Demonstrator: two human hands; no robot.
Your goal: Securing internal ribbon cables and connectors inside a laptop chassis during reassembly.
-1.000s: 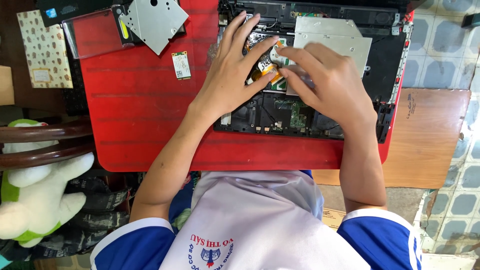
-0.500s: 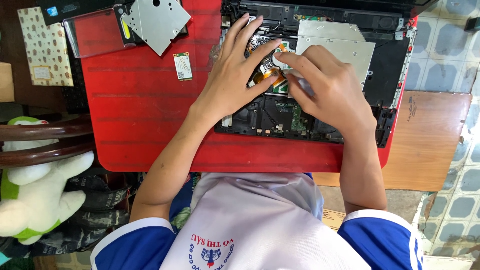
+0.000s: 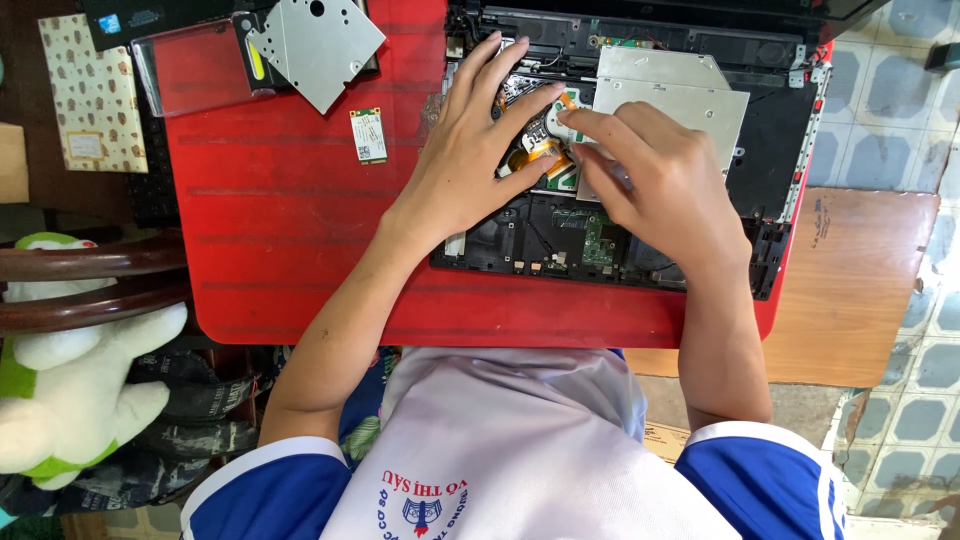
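An opened black laptop base (image 3: 765,170) lies on a red table (image 3: 290,240), with its circuit boards bare and a silver optical drive (image 3: 690,95) in its upper part. My left hand (image 3: 465,170) rests spread on the laptop's left half, and its thumb lies beside an orange ribbon cable (image 3: 540,157). My right hand (image 3: 670,190) is curled over the middle, pinching what looks like a thin grey tool (image 3: 612,175). Its fingertips meet the left fingers at the cable's end. The hands hide the parts under them.
On the table's far left lie a loose silver metal drive (image 3: 315,40), a clear plastic case (image 3: 195,65) and a small green circuit card (image 3: 368,135). A plush toy (image 3: 70,400) and a wooden chair back (image 3: 90,280) are at left. A wooden surface (image 3: 860,290) is at right.
My right hand has shifted a little left and up towards the ribbon cable, and its fingers now close tighter. The left hand stays spread in place.
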